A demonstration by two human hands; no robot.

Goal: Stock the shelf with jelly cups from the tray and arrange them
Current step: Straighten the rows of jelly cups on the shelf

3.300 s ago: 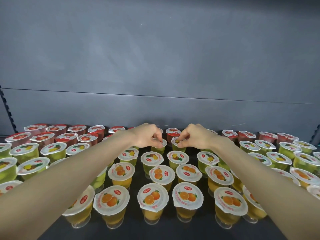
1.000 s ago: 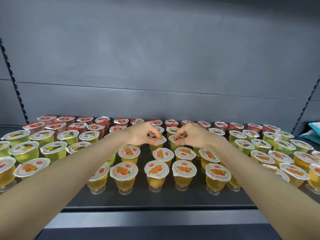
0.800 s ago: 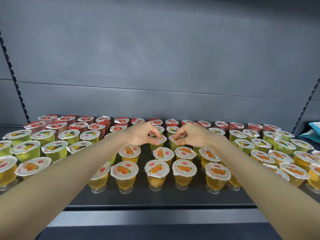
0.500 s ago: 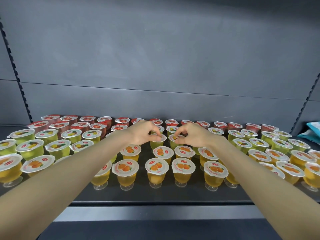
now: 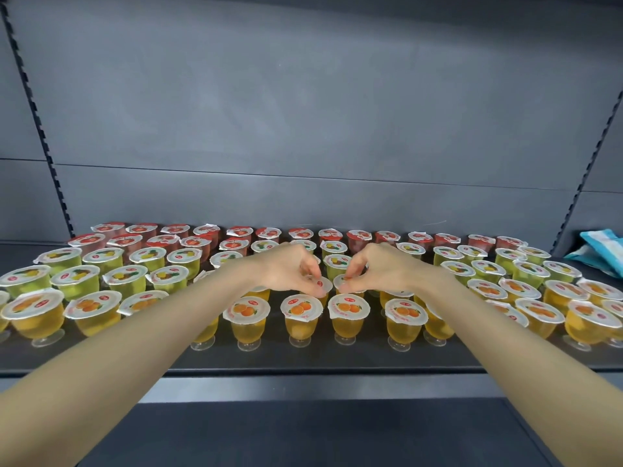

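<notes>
Hands are at mid-shelf, thumbs inward, near each other but apart. The left hand (image 5: 290,271) has its fingers curled, thumb and forefinger pinching the lid rim of the left cup (image 5: 321,284). The right hand (image 5: 381,269) pinches the right cup (image 5: 343,283) in the same way. Whether either cup is lifted cannot be told, as their bases are hidden behind the front cups (image 5: 301,310). Both pinched cups stand upright, long axis vertical, directly under the fingertips. They are side by side, lids just beside one another, in the second orange row. Each hand is equally near its own cup. Any setting or squaring move is judged to be short, downward or slightly sideways, with neighbours close all round. The shelf (image 5: 303,364) carries three bands: red cups (image 5: 241,232) at the back, green cups (image 5: 124,276) in the middle, orange in front. No tray is in view. Lids show fruit pictures and a small red oval mark, its writing too small to read. A blue-and-white packet (image 5: 603,251) lies beyond the right upright, well apart.
</notes>
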